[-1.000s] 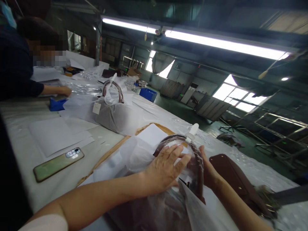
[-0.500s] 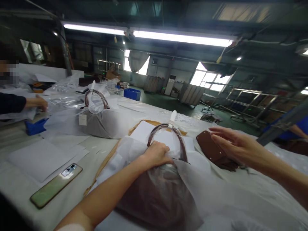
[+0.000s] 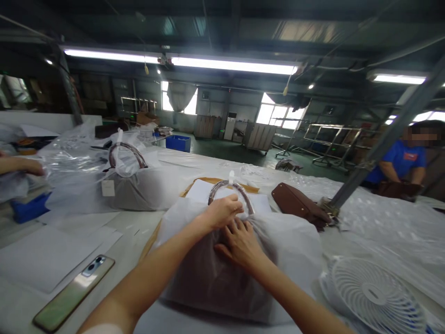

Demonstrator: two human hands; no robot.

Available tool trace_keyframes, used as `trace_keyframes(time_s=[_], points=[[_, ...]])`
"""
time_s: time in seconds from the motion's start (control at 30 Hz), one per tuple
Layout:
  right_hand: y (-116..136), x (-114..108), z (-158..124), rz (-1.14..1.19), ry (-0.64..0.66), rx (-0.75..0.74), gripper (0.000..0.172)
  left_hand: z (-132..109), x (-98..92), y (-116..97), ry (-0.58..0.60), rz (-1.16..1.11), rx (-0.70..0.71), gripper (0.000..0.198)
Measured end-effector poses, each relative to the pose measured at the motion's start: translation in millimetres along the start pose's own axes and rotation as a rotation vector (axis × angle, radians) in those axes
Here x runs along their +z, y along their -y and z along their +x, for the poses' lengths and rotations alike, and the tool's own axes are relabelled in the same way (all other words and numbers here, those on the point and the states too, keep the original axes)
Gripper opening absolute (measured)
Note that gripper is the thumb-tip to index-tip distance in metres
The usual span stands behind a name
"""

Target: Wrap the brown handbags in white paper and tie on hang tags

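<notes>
At six o'clock, before you, sits the wrapped handbag (image 3: 222, 283), dark brown showing through thin whitish wrap (image 3: 301, 243); its film-covered handle (image 3: 248, 200) arches upright at the bag's twelve. Judged soft-sided and fairly light, the wrap slippery and easily torn; best held by the handle. Your left hand (image 3: 224, 210) is curled near the handle, grip undeterminable; your right hand (image 3: 241, 243) lies spread on the wrap.

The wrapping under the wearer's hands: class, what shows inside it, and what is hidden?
Inside the pale wrapping, a dark bag shows dimly; a brown handle rises from the top. Its surface details are veiled, and the left hand and right hand cover part.
</notes>
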State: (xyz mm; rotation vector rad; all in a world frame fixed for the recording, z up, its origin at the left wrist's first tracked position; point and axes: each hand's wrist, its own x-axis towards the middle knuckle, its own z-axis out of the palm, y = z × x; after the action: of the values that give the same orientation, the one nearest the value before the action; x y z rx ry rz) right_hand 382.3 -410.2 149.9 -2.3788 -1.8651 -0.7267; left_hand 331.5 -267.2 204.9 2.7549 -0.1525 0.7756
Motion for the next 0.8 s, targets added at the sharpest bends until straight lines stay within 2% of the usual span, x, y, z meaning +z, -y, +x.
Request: trace_keyframes(time_s=[0.07,0.13,0.27,0.33,0.43,0.47,0.53,0.6,0.67,0.73,0.8], points=[[-1.6,2.6,0.7,0.013,0.008,-0.003,0.05,-13.4,3.7,-4.4,0.074,0.088,0.018,0.022],[-1.2,5.6,-3.7,0.058,-0.023,-0.018,0.045,-31.8,12.2,-8.1,0.095,0.159,0.018,0.015],[-6.0,4.4,-18.7,0.347,-0.207,-0.078,0.023,-63.7,27.6,-13.9,0.013,0.198,0.001,0.012],[-16.9,-6.5,-22.5,0.557,-0.271,-0.041,0.017,-71.7,29.8,-16.8,-0.014,0.201,0.01,0.013],[-39.6,-33.1,-13.2,0.702,-0.344,0.094,0.025,-75.8,28.4,-21.1,-0.03,0.232,0.062,0.014],[-46.4,-42.1,-6.0,0.689,-0.327,0.07,0.034,-76.0,27.8,-22.1,-0.03,0.245,0.082,0.014],[-55.6,-56.4,11.8,0.604,-0.157,-0.118,0.048,-75.7,27.6,-23.4,-0.035,0.249,0.112,0.016],[-59.0,-64.2,29.2,0.477,0.107,-0.332,0.043,-74.7,28.6,-23.5,-0.067,0.201,0.108,0.02],[-60.0,-66.3,41.6,0.366,0.306,-0.425,0.032,-73.1,29.6,-22.6,-0.106,0.122,0.066,0.02],[-63.4,-65.1,47.1,0.292,0.363,-0.438,0.021,-71.0,29.3,-21.1,-0.114,0.064,0.006,0.018],[-71.3,-62.6,45.3,0.253,0.302,-0.448,0.011,-69.3,26.9,-19.3,-0.095,0.066,-0.035,0.012]])
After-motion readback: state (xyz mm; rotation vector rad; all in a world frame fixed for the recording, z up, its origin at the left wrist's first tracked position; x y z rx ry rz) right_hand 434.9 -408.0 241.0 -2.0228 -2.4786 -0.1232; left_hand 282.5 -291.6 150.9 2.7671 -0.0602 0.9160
